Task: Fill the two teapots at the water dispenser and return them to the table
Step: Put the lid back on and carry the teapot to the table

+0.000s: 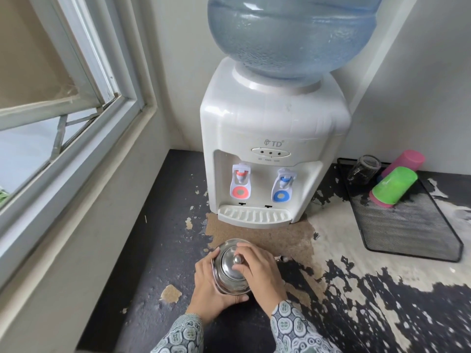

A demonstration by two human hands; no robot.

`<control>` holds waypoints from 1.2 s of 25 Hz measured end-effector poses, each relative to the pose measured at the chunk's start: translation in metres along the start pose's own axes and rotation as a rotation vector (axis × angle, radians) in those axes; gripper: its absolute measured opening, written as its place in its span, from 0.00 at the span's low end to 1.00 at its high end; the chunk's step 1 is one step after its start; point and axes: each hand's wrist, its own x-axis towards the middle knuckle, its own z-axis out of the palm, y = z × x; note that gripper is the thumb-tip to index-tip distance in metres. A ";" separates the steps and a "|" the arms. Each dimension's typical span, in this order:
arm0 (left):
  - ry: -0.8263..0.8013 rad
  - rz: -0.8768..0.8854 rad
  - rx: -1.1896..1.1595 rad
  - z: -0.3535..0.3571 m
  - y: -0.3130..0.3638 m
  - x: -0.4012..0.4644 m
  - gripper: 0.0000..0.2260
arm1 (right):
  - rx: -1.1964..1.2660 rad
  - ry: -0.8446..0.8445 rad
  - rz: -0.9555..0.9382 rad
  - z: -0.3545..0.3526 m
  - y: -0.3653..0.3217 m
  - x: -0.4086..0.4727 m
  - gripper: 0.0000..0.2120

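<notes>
Holding the steel teapot (230,271) on the worn counter (158,250) just before the water dispenser (270,138): your left hand (209,284) wraps its side, your right hand (257,266) pinches the lid knob (238,259). Next, probably lift the lid, then move the pot under a tap (283,183)

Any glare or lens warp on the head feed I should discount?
Head view: daylight from the window; bright reflections on the teapot lid between left hand and right hand; wide-angle bowing tilts the dispenser; focus is sharp.
</notes>
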 end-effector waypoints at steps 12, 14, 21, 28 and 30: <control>0.014 0.015 -0.012 0.002 -0.003 0.000 0.51 | -0.268 -0.147 0.034 -0.009 -0.011 0.004 0.17; 0.022 0.022 -0.007 0.002 -0.002 0.000 0.51 | -0.280 -0.140 0.064 -0.008 -0.016 0.002 0.16; 0.017 0.021 0.009 0.002 -0.004 0.000 0.51 | -0.256 -0.311 0.029 -0.025 -0.018 0.020 0.22; 0.028 0.031 0.005 0.003 -0.007 0.001 0.51 | -0.310 -0.272 0.061 -0.024 -0.020 0.015 0.22; 0.028 0.032 0.003 0.003 -0.006 0.001 0.51 | -0.319 -0.279 0.091 -0.024 -0.021 0.013 0.21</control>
